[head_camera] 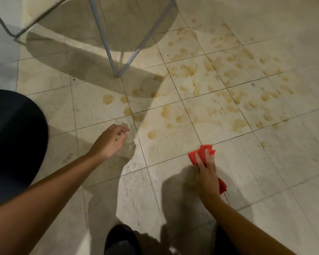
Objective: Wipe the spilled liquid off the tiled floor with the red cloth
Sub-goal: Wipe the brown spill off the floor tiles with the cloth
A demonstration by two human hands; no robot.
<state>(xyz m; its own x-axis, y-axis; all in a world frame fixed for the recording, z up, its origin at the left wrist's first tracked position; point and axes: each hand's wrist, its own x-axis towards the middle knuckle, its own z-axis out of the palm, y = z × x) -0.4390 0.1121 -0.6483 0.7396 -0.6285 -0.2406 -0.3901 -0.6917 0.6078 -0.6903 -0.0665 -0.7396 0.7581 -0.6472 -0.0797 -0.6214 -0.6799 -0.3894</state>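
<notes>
Brown splotches of spilled liquid spread over several pale floor tiles at centre and upper right. A red cloth lies folded on the floor at lower right, just short of the nearest splotches. My right hand presses down on the cloth with its fingers laid over it; part of the cloth shows behind the wrist. Over a tile to the left, my left hand hovers with its fingers loosely curled, holding nothing. A thin wet sheen lies on the tile between the two hands.
Grey metal legs of a table or stand come down on the floor at upper centre, beside the spill. A dark rounded object fills the left edge. A black shoe shows at the bottom.
</notes>
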